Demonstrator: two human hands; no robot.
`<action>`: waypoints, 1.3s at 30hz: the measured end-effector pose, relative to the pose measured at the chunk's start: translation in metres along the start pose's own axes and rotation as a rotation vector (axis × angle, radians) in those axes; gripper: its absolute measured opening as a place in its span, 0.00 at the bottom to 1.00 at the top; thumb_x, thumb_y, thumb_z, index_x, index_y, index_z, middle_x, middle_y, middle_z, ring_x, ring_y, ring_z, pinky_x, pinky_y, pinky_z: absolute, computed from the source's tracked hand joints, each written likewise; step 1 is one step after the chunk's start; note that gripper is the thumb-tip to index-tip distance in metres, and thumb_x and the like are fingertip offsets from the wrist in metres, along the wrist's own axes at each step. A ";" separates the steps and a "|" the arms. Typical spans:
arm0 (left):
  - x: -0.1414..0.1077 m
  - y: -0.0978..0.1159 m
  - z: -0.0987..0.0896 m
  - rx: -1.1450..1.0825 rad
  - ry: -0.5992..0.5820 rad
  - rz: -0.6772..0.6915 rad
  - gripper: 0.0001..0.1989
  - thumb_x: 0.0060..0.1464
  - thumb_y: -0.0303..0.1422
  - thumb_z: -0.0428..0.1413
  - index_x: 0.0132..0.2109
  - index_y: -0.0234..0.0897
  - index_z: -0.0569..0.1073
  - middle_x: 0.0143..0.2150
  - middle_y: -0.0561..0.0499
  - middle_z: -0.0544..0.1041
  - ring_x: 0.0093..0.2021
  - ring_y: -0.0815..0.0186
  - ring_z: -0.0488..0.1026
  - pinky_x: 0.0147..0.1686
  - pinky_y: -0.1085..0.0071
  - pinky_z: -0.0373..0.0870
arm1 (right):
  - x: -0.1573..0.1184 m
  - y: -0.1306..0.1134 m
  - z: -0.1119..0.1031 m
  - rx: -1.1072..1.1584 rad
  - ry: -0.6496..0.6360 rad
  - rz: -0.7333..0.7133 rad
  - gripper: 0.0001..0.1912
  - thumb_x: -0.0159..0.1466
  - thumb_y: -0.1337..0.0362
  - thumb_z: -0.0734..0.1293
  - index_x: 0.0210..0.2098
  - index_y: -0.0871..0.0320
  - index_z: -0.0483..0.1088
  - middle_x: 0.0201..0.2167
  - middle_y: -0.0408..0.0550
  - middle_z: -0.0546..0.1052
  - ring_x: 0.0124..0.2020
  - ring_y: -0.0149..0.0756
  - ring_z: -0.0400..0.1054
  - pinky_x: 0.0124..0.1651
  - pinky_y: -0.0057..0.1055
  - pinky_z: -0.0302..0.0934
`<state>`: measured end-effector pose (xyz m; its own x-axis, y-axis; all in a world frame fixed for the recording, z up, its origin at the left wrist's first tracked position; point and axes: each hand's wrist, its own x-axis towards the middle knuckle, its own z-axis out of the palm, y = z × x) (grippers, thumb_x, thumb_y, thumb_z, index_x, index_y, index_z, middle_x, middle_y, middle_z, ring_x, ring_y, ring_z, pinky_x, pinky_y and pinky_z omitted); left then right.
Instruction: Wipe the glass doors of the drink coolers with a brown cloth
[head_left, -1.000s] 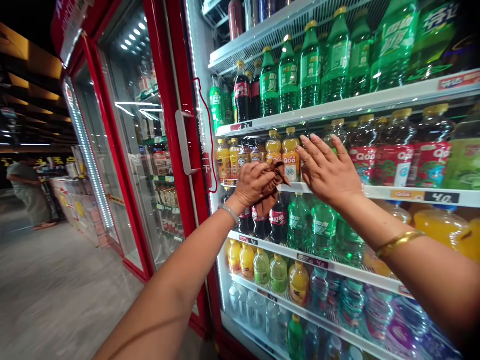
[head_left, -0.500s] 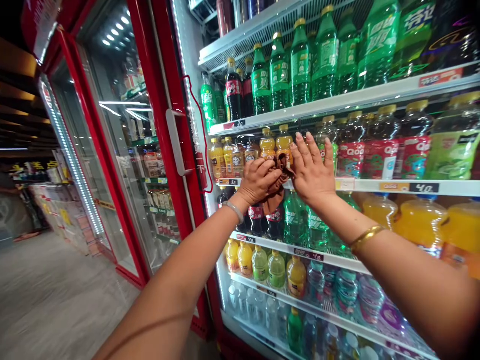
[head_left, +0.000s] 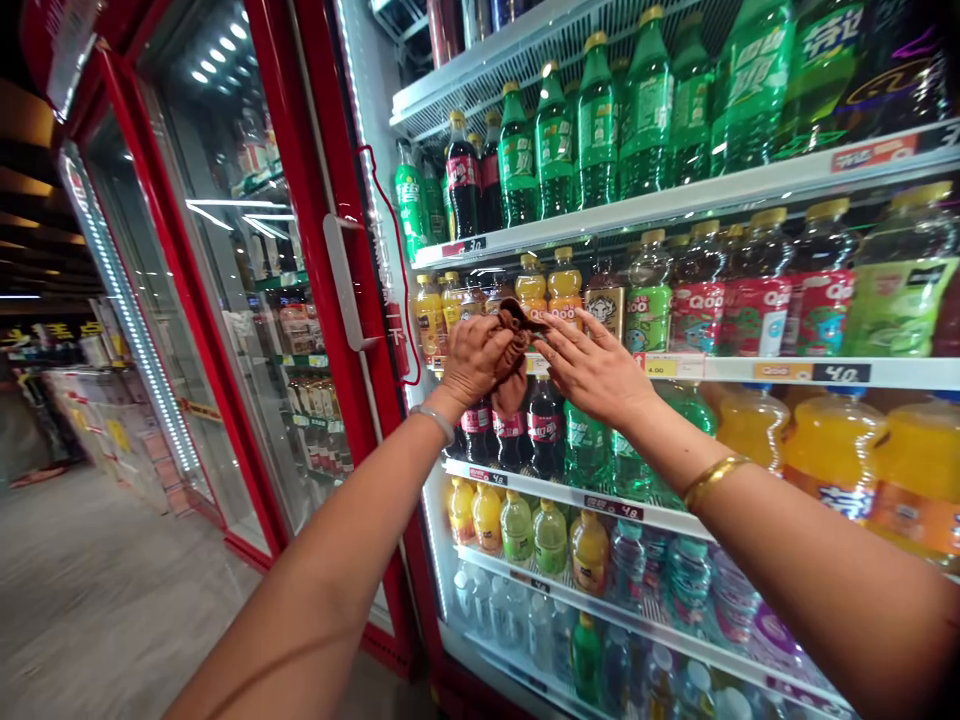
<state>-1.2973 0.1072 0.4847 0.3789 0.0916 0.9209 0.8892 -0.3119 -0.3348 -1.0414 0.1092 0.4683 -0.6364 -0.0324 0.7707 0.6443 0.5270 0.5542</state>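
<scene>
A crumpled brown cloth [head_left: 513,350] is bunched in my left hand [head_left: 474,358], whose fingers are curled round it in front of the drinks fridge's middle shelf. My right hand [head_left: 592,368] is just to the right, palm forward and fingers stretched out. Its fingertips reach the cloth's right edge; whether they press on it I cannot tell. Beyond the hands, orange drink bottles [head_left: 564,285] stand on the shelf, partly covered by the cloth and fingers. Dark cola bottles [head_left: 545,420] show below the hands.
Green soda bottles [head_left: 598,125] line the upper shelf. Large orange drink bottles [head_left: 836,440] stand at the lower right. Left of the shelves, a red door frame [head_left: 300,250] carries a pale handle [head_left: 343,285]. Further left is another glass-fronted fridge [head_left: 247,300] above grey floor [head_left: 112,590].
My left hand has moved left with the cloth. The right hand has shifted left and slightly down, its fingers now tilted leftward toward the cloth. The view has shifted slightly.
</scene>
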 end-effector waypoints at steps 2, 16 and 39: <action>0.004 -0.017 -0.003 0.042 0.114 -0.175 0.17 0.61 0.42 0.58 0.54 0.43 0.74 0.58 0.42 0.74 0.61 0.52 0.68 0.65 0.52 0.62 | 0.001 -0.001 -0.001 0.020 0.001 0.015 0.30 0.74 0.63 0.57 0.74 0.58 0.50 0.75 0.52 0.53 0.77 0.41 0.44 0.80 0.53 0.37; -0.022 -0.008 -0.007 -0.078 -0.100 0.350 0.09 0.61 0.41 0.59 0.47 0.49 0.76 0.52 0.49 0.78 0.58 0.59 0.70 0.63 0.55 0.64 | -0.003 -0.043 0.017 0.080 -0.008 0.280 0.39 0.73 0.65 0.53 0.75 0.55 0.24 0.78 0.45 0.40 0.79 0.40 0.31 0.80 0.56 0.26; -0.127 0.094 0.029 0.007 0.040 -0.215 0.16 0.57 0.41 0.60 0.50 0.42 0.75 0.55 0.40 0.73 0.61 0.50 0.66 0.65 0.47 0.60 | -0.011 -0.059 0.028 0.191 0.134 0.361 0.40 0.72 0.66 0.55 0.76 0.55 0.27 0.77 0.52 0.44 0.79 0.47 0.34 0.79 0.63 0.28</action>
<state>-1.2545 0.0941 0.3306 0.1701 0.1171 0.9784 0.9502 -0.2824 -0.1313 -1.0841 0.1022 0.4188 -0.3159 0.0793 0.9455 0.7176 0.6719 0.1834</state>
